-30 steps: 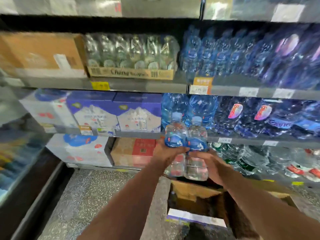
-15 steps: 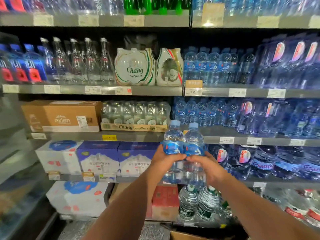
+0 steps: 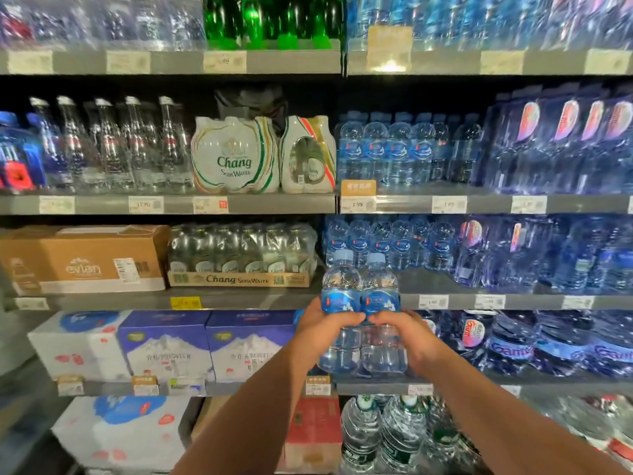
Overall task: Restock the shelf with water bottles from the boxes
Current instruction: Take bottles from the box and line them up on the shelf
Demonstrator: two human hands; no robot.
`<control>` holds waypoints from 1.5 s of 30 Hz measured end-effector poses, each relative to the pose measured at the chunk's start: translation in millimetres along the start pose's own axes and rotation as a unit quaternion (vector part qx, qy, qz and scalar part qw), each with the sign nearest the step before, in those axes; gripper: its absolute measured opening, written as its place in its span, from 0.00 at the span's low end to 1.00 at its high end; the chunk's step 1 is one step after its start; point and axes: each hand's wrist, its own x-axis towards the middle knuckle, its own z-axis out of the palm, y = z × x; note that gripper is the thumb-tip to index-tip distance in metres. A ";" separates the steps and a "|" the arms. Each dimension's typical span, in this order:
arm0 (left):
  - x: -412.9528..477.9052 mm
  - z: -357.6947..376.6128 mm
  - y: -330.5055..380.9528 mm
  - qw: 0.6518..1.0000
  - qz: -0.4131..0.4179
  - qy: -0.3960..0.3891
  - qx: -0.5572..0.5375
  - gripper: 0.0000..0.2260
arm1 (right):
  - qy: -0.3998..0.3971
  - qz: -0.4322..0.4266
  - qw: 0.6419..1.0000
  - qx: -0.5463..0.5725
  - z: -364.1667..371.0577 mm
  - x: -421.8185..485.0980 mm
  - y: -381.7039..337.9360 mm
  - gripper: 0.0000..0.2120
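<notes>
I hold two small blue-labelled water bottles side by side, upright, in front of the shelving. My left hand (image 3: 320,329) grips the left bottle (image 3: 340,286) around its middle. My right hand (image 3: 407,332) grips the right bottle (image 3: 380,289) the same way. Both bottles have pale blue caps and sit level with the edge of a grey shelf (image 3: 445,289). On that shelf stands a row of matching small bottles (image 3: 390,241), with bare space in front of them. The boxes are out of view.
A Chang soda water tray (image 3: 239,265) and an Evian carton (image 3: 82,258) lie left on the same shelf level. Large blue bottles (image 3: 548,252) fill the right. Purple boxes (image 3: 209,344) sit below, big jugs (image 3: 383,437) at the bottom.
My hands have raised the two bottles from above the open box near the floor up to the level of the shelf with matching bottles. My view has tilted upward.
</notes>
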 end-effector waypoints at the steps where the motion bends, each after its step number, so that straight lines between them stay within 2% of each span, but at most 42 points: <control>1: 8.8 3.8 1.6 1.000 0.002 -0.003 0.006 0.23 | -0.001 0.003 1.000 -0.007 -6.1 11.9 -2.6 0.25; 2: 18.4 8.5 2.8 1.000 0.003 -0.002 0.008 0.24 | -0.001 0.008 1.000 -0.013 -10.7 22.0 -6.7 0.26; 4: 39.4 19.0 5.6 1.000 0.002 0.006 0.007 0.27 | -0.017 0.018 0.999 -0.034 -20.5 43.1 -17.4 0.16; 8: 76.9 41.4 15.9 0.999 0.007 0.036 0.019 0.12 | 0.002 0.013 0.998 -0.066 -40.2 90.0 -38.8 0.15; 12: 110.9 60.0 22.7 0.995 0.001 0.099 0.035 0.08 | -0.002 0.014 0.997 -0.073 -55.3 130.4 -52.5 0.23; 14: 128.9 64.7 21.2 0.992 -0.007 0.116 0.038 0.07 | 0.010 0.007 0.996 -0.089 -60.5 147.3 -55.0 0.35; 16: 144.0 66.9 19.4 0.990 -0.015 0.128 0.059 0.09 | 0.009 0.004 0.995 -0.100 -60.8 163.2 -56.2 0.48; 20: 177.8 62.1 17.0 0.986 -0.013 0.147 0.084 0.14 | 0.009 -0.002 0.997 -0.081 -62.9 210.5 -48.2 0.57; 23: 206.0 50.8 19.9 0.981 -0.006 0.152 0.120 0.14 | 0.019 -0.018 0.998 -0.065 -52.7 225.4 -56.5 0.52; 26: 231.4 39.6 26.5 0.978 0.013 0.137 0.157 0.20 | 0.033 -0.031 0.996 -0.072 -38.4 238.7 -68.3 0.39; 28: 248.2 33.1 27.3 0.981 0.029 0.125 0.143 0.19 | 0.041 -0.043 0.995 -0.085 -33.1 254.5 -73.1 0.39; 30: 265.3 28.7 24.2 0.982 0.044 0.125 0.133 0.24 | 0.044 -0.051 0.994 -0.082 -28.9 268.2 -77.4 0.36; 33: 284.2 27.7 20.6 0.976 0.071 0.131 0.161 0.29 | 0.046 -0.068 0.993 -0.084 -26.0 280.5 -80.1 0.25; 35: 295.2 27.5 13.5 0.978 0.079 0.130 0.144 0.28 | 0.053 -0.079 0.992 -0.084 -23.8 284.2 -79.8 0.19; 38: 304.3 29.6 -0.6 0.979 0.079 0.132 0.134 0.24 | 0.054 -0.079 0.992 -0.084 -23.7 295.6 -69.6 0.20; 45: 301.7 33.6 -40.0 0.974 0.094 0.144 0.145 0.27 | 0.074 -0.071 0.990 -0.096 -28.8 322.2 -9.5 0.23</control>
